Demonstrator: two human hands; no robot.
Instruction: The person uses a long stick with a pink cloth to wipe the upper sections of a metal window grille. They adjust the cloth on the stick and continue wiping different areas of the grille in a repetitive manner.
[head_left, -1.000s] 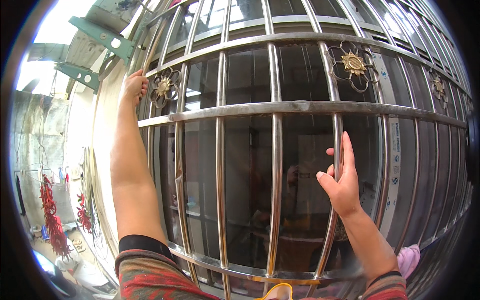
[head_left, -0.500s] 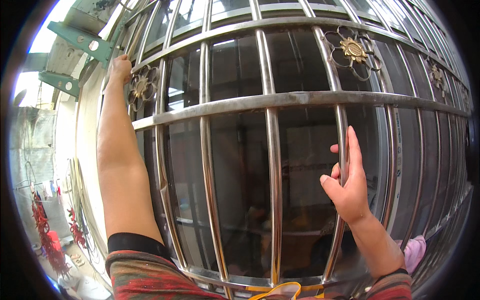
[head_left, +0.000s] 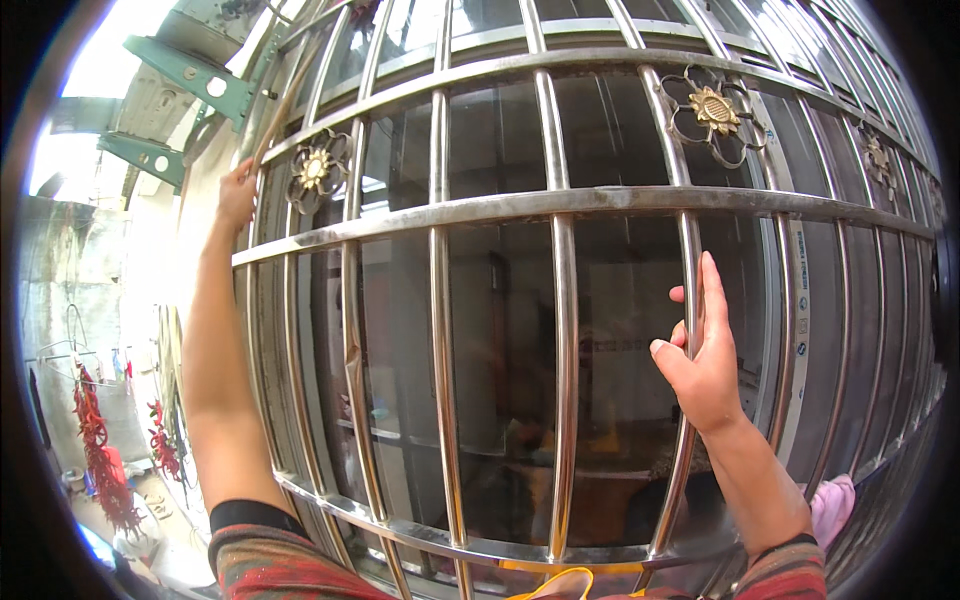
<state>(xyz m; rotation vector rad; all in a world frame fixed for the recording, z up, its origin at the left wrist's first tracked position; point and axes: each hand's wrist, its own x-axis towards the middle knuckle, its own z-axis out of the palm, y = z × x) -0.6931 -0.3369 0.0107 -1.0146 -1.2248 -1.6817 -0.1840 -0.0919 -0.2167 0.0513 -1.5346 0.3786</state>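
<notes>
My left hand (head_left: 237, 197) is raised at the upper left, beside the window grille's outer edge. Its fingers are closed on a thin brown stick-like length (head_left: 284, 108) that slants up along the bars; its upper end is hard to make out. On the right, my right hand (head_left: 708, 372) grips a vertical steel bar (head_left: 691, 250). The index finger points up along the bar, the thumb sits left of it, and the other fingers curl behind. The shiny grille (head_left: 430, 213) carries flower ornaments, one gold-centred (head_left: 715, 110) above my right hand and another (head_left: 315, 170) near my left.
Dark window glass lies behind the bars. Green metal brackets (head_left: 190, 77) jut out at the upper left. Red dried-chilli-like strings (head_left: 92, 440) hang at the lower left, near pale cables (head_left: 168, 360). A pink cloth (head_left: 832, 508) hangs at the lower right.
My left hand has come down and outward from the grille, with the brown length's lower end following. The view has shifted slightly. My right hand keeps its hold on the same bar.
</notes>
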